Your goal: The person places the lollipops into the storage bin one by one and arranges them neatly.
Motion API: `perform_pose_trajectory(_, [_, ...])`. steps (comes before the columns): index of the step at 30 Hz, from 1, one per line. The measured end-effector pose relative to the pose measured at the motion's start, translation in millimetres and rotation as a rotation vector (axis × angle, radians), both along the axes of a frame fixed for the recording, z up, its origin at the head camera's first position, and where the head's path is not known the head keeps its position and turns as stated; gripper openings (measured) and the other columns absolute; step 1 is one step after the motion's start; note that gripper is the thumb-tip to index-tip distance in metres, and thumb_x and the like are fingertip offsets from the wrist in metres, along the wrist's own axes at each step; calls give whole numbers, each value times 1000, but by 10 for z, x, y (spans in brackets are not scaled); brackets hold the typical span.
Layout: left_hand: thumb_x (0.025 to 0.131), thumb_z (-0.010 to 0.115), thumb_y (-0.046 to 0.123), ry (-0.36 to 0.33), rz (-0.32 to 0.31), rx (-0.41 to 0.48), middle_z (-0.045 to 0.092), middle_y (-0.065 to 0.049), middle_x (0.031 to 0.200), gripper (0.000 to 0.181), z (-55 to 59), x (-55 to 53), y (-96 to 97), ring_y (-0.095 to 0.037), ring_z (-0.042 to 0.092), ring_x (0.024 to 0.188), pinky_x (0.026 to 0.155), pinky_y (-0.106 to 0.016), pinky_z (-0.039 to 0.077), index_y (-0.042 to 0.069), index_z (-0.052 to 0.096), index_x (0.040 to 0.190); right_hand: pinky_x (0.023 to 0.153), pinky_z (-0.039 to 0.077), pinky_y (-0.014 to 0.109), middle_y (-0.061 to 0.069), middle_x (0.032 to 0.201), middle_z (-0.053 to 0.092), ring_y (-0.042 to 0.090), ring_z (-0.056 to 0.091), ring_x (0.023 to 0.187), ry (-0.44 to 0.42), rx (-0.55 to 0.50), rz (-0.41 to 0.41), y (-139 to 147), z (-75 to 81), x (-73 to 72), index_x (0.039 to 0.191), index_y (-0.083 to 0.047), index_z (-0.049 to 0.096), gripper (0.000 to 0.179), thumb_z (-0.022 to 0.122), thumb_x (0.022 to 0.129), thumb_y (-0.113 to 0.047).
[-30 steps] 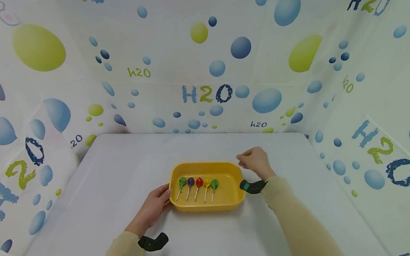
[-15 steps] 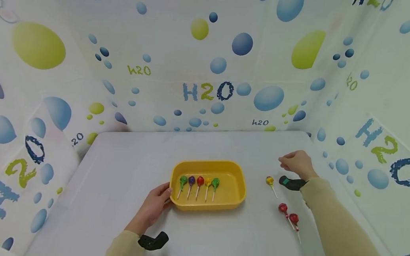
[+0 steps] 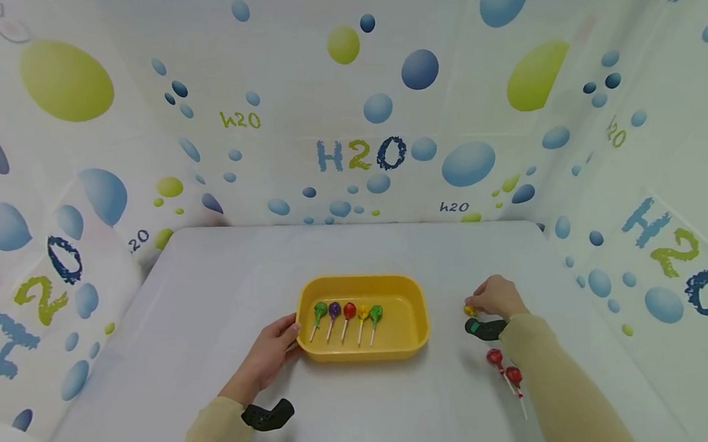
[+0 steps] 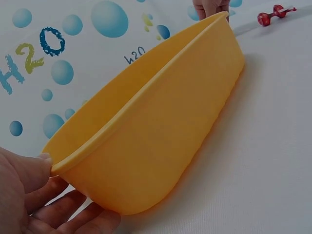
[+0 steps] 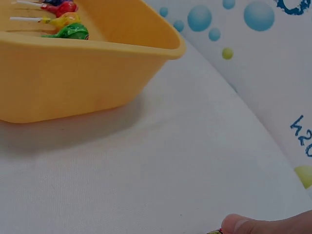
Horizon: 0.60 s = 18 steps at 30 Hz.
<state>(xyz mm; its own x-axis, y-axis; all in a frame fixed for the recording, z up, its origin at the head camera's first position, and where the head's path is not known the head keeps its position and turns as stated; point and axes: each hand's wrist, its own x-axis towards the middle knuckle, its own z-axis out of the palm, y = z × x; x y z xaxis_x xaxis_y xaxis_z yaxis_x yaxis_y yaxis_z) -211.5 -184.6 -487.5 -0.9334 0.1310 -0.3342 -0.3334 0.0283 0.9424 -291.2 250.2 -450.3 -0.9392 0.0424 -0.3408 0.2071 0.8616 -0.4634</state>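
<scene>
My left hand (image 3: 270,355) grips the left end of a yellow plastic tray (image 3: 405,327), thumb on the rim and fingers against the outer wall. Inside the tray several wrapped lollipops lie in a row, sticks toward me: a green lollipop (image 3: 320,309) at the left, then purple, red, yellow, and another green lollipop (image 3: 376,312). Right of the tray, my right hand (image 3: 499,297) pinches a yellow lollipop (image 3: 469,310) by its head at the tabletop; its stick is hidden. The right wrist view catches only the thumb (image 5: 243,224) and a sliver of the wrapper.
Two red lollipops, a nearer one (image 3: 514,375) and a farther one (image 3: 494,356), lie on the white table (image 3: 377,414) by my right sleeve. Patterned sheeting (image 3: 284,161) walls in the table at the back and both sides.
My right hand has moved from the tray's right edge out to the right, then back and down onto the yellow lollipop. The left hand has kept its hold on the tray.
</scene>
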Motion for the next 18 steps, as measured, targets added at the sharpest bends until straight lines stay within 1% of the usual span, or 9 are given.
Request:
perform_pose_trajectory(3, [104,40,18,-1,-3,-1,36,-21,146,47,14,6,-8,-35,44,129,100,-44,45,-1,30,146,68,53,30,10,83,67,20,58,72,-13,27,10,-49,11,-23,103,8,68,36,71,86,-23])
perform_pose_trajectory(6, [104,39,17,-2,-8,1,37,-22,146,47,25,9,-4,-35,44,128,100,-44,44,-1,30,146,69,53,29,9,81,67,19,58,72,-34,32,12,-66,27,-28,103,7,69,33,71,86,-22])
perform_pose_trajectory(11, [104,39,17,-6,-5,3,36,-22,146,47,36,6,0,-36,43,129,100,-44,44,-1,29,147,69,53,29,8,82,67,20,59,74,-71,26,43,-79,60,-44,101,5,70,30,71,86,-21])
perform_pose_trajectory(13, [104,39,17,-6,-5,2,36,-22,147,48,38,3,-1,-36,43,129,100,-45,44,-1,29,147,69,53,29,8,82,68,20,59,74,-77,29,68,-78,62,-55,99,4,71,27,72,85,-19])
perform_pose_trajectory(18, [104,39,17,-8,-8,7,36,-22,146,47,29,0,-7,-35,44,128,100,-45,44,0,30,147,71,53,32,7,84,69,20,59,75,-80,33,86,-72,39,-68,95,2,72,21,75,81,-14])
